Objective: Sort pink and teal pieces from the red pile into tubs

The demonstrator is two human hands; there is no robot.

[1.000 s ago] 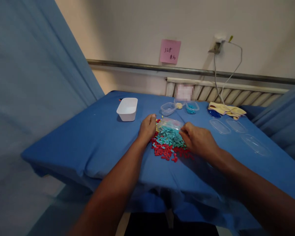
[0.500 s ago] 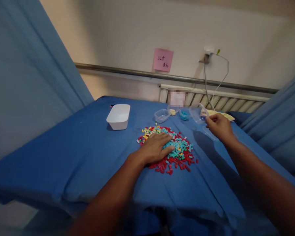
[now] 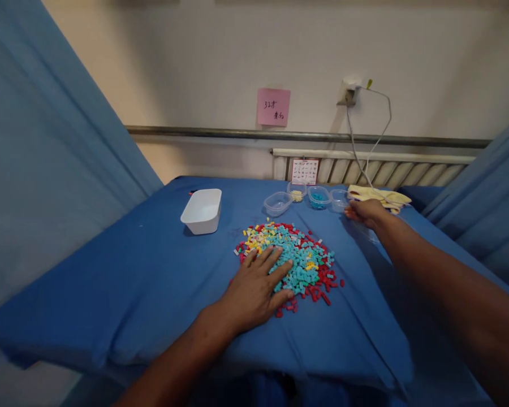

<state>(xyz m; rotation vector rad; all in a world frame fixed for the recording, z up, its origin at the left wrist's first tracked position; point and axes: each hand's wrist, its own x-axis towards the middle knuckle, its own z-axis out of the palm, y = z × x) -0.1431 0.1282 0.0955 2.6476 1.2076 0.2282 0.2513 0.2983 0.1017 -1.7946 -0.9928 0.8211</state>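
Observation:
A pile of small toy building blocks [image 3: 299, 263], mostly turquoise with red, yellow and white ones, lies spread on the blue cloth. My left hand [image 3: 257, 285] rests palm down on the pile's near left side, fingers spread. At the back right, my right hand [image 3: 365, 213] pinches the right edge of a clear plastic container [image 3: 339, 199], which sits at the end of a row. To its left stand a clear container with blue blocks [image 3: 319, 198], one with cream blocks [image 3: 297, 195] and another clear container [image 3: 277, 204]. Under my right hand a further clear plastic piece is partly hidden.
A white plastic bin [image 3: 202, 212] stands left of the pile. Behind my right hand lies a yellow cloth [image 3: 379, 195]. A radiator [image 3: 424, 158], a metal rail [image 3: 220, 133] and a hanging cable [image 3: 351, 127] border the back. Blue curtains flank both sides.
My right hand has lowered the clear container from a raised, tilted position into the row at the back. My left hand has slid back toward me, uncovering more turquoise and yellow blocks.

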